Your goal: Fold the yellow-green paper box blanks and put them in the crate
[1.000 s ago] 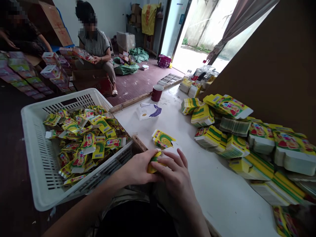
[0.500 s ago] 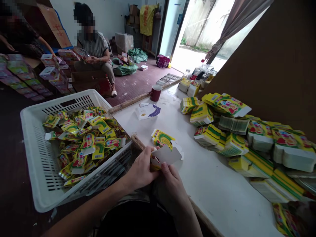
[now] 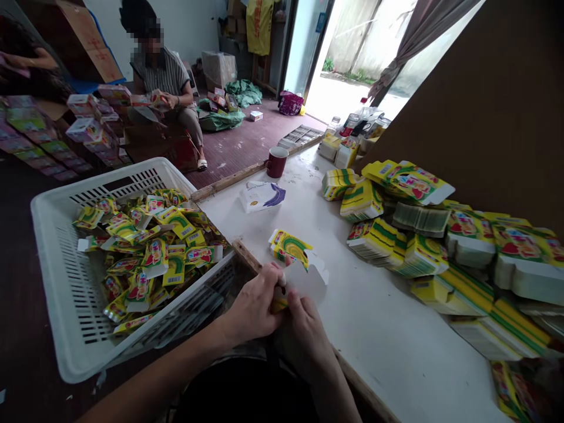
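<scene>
My left hand [image 3: 253, 305] and right hand [image 3: 304, 335] together pinch one flat carton [image 3: 308, 281]. White basket [image 3: 48, 258] crowds my left, carton stacks [image 3: 418, 252] my right, small pile [image 3: 288, 245] just ahead.

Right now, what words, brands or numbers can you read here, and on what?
Nothing reads clearly.
On the carton in the left hand and right hand: blank white side showing.
On the stacked yellow cartons: print and barcodes, too small.
On the white packet: dark lettering, blurred.
On the cardboard box: red characters, blurred.
On the yellow cloth: red characters, blurred.
</scene>
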Demonstrator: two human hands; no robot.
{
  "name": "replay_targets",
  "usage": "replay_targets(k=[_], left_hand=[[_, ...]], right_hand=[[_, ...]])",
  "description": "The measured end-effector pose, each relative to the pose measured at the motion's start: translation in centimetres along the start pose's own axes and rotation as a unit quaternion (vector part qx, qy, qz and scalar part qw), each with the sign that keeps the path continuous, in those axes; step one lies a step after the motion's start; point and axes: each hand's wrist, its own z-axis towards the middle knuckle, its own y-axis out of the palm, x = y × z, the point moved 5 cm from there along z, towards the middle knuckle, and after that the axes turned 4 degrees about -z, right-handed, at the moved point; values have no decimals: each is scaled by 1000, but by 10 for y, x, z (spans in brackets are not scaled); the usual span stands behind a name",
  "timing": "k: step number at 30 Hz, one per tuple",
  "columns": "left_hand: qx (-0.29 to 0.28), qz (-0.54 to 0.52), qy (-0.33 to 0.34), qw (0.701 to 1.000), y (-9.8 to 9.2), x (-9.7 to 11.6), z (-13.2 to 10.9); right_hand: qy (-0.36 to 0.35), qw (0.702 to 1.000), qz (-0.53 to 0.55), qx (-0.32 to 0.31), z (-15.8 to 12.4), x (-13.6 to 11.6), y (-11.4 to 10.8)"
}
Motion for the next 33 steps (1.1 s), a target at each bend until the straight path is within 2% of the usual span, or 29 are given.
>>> replay_targets(k=[4,7,10,13,16,21,25,27,28,29,30,31,32,33], left_hand=[[-17,-6,7,1000,6,-8,1],[33,15,-5,999,1,-8,1],[54,53,-71,995,-11,-7,0],[14,79,-116,990,-21,-6,-1],[-15,78,-125,989,-28,-6,-1],[-58,77,-131,987,-28,-3,1],[-36,91,-114,989,-25,-4,1],[7,38,-122,992,-30,-9,0],[48,-22,-133,990,-35,-13,0],[111,-106,-147,977,-44,-18,0],[192,-210,-161,945,-54,-26,-1],[280,-320,-173,888,-63,-34,-3],[360,-421,-185,812,-70,-43,-6],[416,-501,-198,733,-74,-51,-8]], right_hand=[[-117,973,-196,-28,-7,-10,7],[-160,960,-229,14,-7,-12,2],[-174,955,-233,59,-5,-9,-6],[-187,941,-283,4,-2,-8,-7],[-170,929,-325,-54,1,-13,-11],[-118,928,-324,-139,8,-32,-17],[-100,951,-280,-83,12,-32,-11],[-108,966,-225,-62,14,-26,-7],[-111,972,-202,-43,16,-22,-9],[-113,974,-195,-8,19,-18,-15],[-112,969,-216,42,23,-15,-23],[-108,955,-260,97,28,-11,-34],[-103,930,-320,150,33,-8,-44],[-93,899,-385,186,38,-5,-52]])
